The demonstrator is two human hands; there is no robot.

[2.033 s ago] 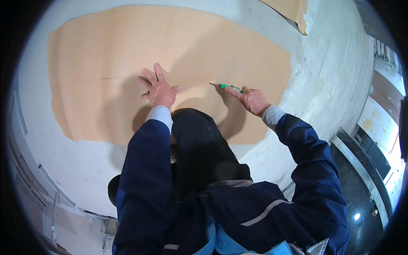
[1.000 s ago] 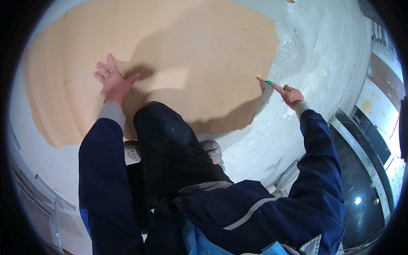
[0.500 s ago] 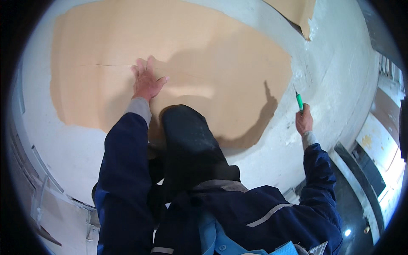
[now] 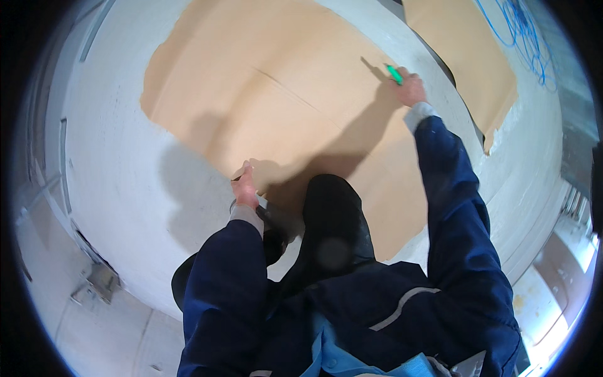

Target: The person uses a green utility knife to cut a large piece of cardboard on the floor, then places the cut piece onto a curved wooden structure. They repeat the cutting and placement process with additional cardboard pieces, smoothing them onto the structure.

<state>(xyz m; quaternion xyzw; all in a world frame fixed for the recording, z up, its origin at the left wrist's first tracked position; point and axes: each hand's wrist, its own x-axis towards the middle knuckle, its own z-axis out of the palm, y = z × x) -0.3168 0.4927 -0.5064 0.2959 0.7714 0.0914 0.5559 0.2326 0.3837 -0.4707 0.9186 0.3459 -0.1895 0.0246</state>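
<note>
A large tan sheet (image 4: 207, 81), paper-like, lies spread on the pale floor in front of my knee. A thin dark slit (image 4: 286, 89) runs slantwise across its middle. My left hand (image 4: 246, 188) is at the sheet's near left edge, fingers closed on the border, which lifts a little there. Over the sheet's far right edge, my right hand (image 4: 411, 90) grips a green-handled knife (image 4: 394, 74). Its handle points up and left; the blade cannot be made out. The knife and arm cast a shadow on the sheet.
A second tan sheet (image 4: 465, 63) with a dark underside lies at the far right. Tangled blue cord (image 4: 521, 38) sits beyond it. Grey metal pieces (image 4: 97, 283) are at the lower left. My bent knee (image 4: 336, 213) is over the sheet's near part.
My left hand has gone from lying flat on the sheet to its near edge. My right hand has moved up with the knife, over the sheet's far right. The view has turned.
</note>
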